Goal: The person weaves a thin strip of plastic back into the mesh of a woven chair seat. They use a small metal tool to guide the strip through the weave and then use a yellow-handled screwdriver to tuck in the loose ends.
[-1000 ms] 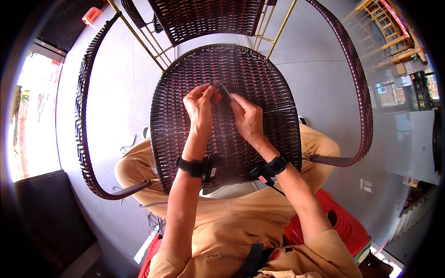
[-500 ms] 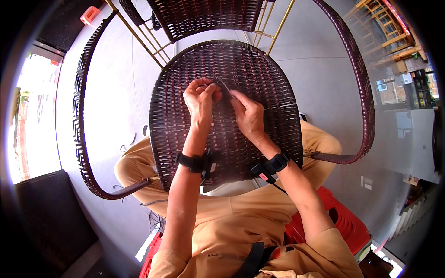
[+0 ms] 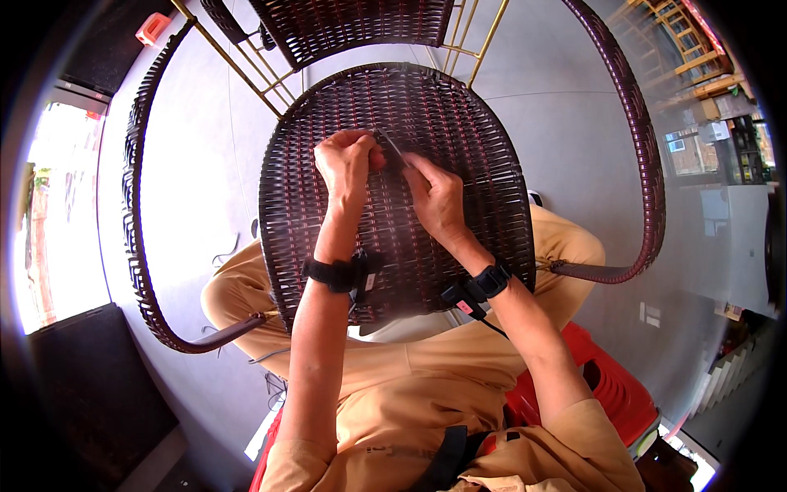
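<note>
A dark brown woven wicker chair [image 3: 393, 238] is in front of me, its rounded seat between my knees. Over the upper part of the seat, my right hand [image 3: 438, 197] is closed in a pinch on the lower end of a thin grey strip [image 3: 392, 148]. The strip slants up and left to the fingers of my left hand [image 3: 346, 168]. Those fingers are curled closed at its upper end; what they grip is hidden. Whether the strip is a tool or a piece of weaving material cannot be made out.
Wrapped armrests [image 3: 138, 197] curve round both sides of the chair. Thin gold rods [image 3: 484, 45] join the backrest [image 3: 352, 29] to the seat. A red plastic stool [image 3: 607, 385] is under me. Wooden furniture [image 3: 697, 49] stands far right, and a small pink stool [image 3: 153, 29] far left.
My left hand has shifted slightly up and left, its fingers curling more tightly. The right hand stays almost in place with the strip. The whole view has shifted a little.
</note>
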`<state>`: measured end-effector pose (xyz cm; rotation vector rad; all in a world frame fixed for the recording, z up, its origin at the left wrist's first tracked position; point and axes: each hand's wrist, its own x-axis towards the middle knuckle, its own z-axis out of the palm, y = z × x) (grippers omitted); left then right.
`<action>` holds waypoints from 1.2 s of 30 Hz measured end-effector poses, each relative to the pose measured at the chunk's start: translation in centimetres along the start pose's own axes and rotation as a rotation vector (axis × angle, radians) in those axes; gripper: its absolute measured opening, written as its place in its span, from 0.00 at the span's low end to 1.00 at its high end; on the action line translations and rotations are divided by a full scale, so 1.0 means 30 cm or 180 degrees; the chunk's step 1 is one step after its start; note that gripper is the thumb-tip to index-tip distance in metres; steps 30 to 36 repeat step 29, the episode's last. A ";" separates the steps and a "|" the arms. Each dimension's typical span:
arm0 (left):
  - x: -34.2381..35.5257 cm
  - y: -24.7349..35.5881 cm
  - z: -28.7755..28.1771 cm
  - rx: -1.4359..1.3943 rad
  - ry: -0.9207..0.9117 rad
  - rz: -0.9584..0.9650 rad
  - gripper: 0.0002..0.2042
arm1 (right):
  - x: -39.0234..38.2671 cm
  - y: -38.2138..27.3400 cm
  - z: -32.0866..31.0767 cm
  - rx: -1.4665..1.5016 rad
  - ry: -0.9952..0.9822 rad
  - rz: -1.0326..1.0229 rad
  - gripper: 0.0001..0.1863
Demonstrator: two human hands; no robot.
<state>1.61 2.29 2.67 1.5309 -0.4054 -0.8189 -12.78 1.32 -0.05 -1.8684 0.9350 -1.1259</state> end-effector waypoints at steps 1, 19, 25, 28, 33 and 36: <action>-0.004 0.014 0.003 0.0005 -0.0003 -0.0004 0.08 | -0.001 -0.001 -0.004 0.0014 -0.0038 0.0053 0.11; 0.030 -0.011 -0.037 0.0531 -0.0275 0.0393 0.08 | -0.001 0.017 0.010 0.0005 0.0163 -0.0173 0.11; 0.041 0.012 -0.041 0.0455 -0.0400 0.0257 0.08 | -0.001 0.015 0.004 -0.0032 0.0058 -0.0041 0.11; 0.060 0.015 -0.039 0.0395 -0.0420 0.0093 0.09 | -0.001 0.018 0.005 -0.0049 0.0028 -0.0012 0.11; 0.068 0.011 -0.038 0.0345 -0.0437 0.0013 0.10 | -0.002 0.023 0.008 -0.0065 0.0054 -0.0050 0.12; 0.068 0.011 -0.038 0.0345 -0.0437 0.0013 0.10 | -0.002 0.023 0.008 -0.0065 0.0054 -0.0050 0.12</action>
